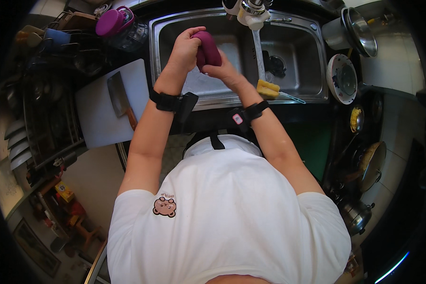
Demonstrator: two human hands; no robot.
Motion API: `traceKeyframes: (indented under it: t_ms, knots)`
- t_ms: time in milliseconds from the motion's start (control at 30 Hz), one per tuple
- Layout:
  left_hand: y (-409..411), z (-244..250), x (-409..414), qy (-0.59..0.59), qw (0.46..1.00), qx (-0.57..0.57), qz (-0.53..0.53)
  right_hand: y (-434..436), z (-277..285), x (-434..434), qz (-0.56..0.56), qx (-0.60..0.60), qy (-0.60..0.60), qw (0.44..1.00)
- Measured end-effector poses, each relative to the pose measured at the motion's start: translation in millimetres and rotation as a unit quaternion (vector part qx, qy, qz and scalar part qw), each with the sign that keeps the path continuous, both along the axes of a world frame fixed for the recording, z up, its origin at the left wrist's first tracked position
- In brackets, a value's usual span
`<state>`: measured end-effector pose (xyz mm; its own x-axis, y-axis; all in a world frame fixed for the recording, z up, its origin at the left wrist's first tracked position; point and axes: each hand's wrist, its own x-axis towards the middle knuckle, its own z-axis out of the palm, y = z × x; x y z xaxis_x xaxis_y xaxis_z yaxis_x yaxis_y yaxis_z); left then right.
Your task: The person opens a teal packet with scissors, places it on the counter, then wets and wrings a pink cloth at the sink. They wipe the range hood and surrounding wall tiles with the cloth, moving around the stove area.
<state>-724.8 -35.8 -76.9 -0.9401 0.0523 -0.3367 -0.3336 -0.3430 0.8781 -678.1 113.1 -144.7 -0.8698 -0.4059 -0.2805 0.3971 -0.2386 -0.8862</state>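
My left hand point(187, 49) and my right hand point(224, 70) both grip a folded purple piece point(208, 49), perhaps a cloth or a soft silicone item; its exact kind I cannot tell. They hold it over the left basin of a steel double sink point(230, 46). Water point(258, 49) runs from the faucet point(252, 16) near the divider between the basins, right of my hands. A yellow sponge brush point(268, 88) with a light blue handle lies on the sink's front rim. Something dark lies around the drain of the right basin.
On the left, a cleaver point(118, 95) rests on a white cutting board point(92, 106). Behind it stands a clear jug point(133, 35) with a purple lid. A patterned bowl point(333, 78), a ladle point(356, 119), a pan point(372, 167) and a kettle point(355, 214) line the right side.
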Motion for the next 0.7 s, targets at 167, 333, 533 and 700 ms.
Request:
traceKeyframes:
  t_ms: [167, 333, 533, 700]
  knots:
    - [-4.5, -16.0, -0.1, -0.071, 0.993, 0.069, 0.065, 15.4, 22.7, -12.9, 0.085, 0.043, -0.007, 0.995]
    - [-10.4, -50.1, -0.1, -0.044, 0.987, 0.141, 0.064, 10.0, 1.1, -14.4, 0.068, 0.03, -0.111, 0.991]
    - [-24.5, -36.8, 38.8, 0.462, 0.621, -0.623, -0.114, 42.9, 16.4, -37.1, 0.162, -0.208, -0.245, 0.933]
    - [-11.9, -23.6, 34.5, 0.509, 0.63, -0.583, -0.068, 50.2, 36.4, -48.7, 0.35, -0.234, -0.208, 0.883]
